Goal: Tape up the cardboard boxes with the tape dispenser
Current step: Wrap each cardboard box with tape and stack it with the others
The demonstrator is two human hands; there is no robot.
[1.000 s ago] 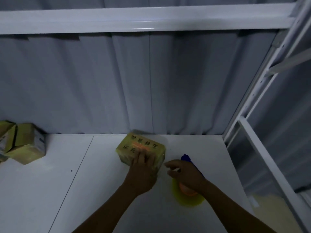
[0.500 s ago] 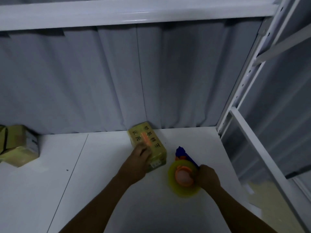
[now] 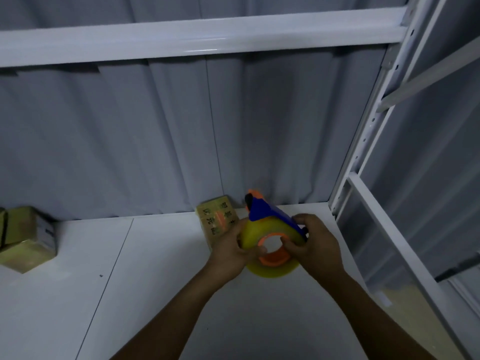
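Observation:
A blue and orange tape dispenser (image 3: 267, 216) with a yellowish tape roll (image 3: 253, 237) is lifted above the white table (image 3: 161, 281). My right hand (image 3: 315, 242) grips the dispenser's right side, thumb at the orange hub. My left hand (image 3: 231, 249) holds the roll's left edge, fingers curled round it. Behind the dispenser, a small yellow-brown cardboard box (image 3: 217, 220) with printed characters lies on the table near the curtain, partly hidden by my left hand.
Two or three more cardboard boxes (image 3: 26, 240) sit at the table's far left. A grey curtain (image 3: 155, 139) hangs behind. A white shelf beam (image 3: 197, 38) runs overhead and a white rack upright (image 3: 363, 141) stands at the right.
My right hand lifted the dispenser off the table. My left hand left the box and took hold of the tape roll. The box now lies turned, further back.

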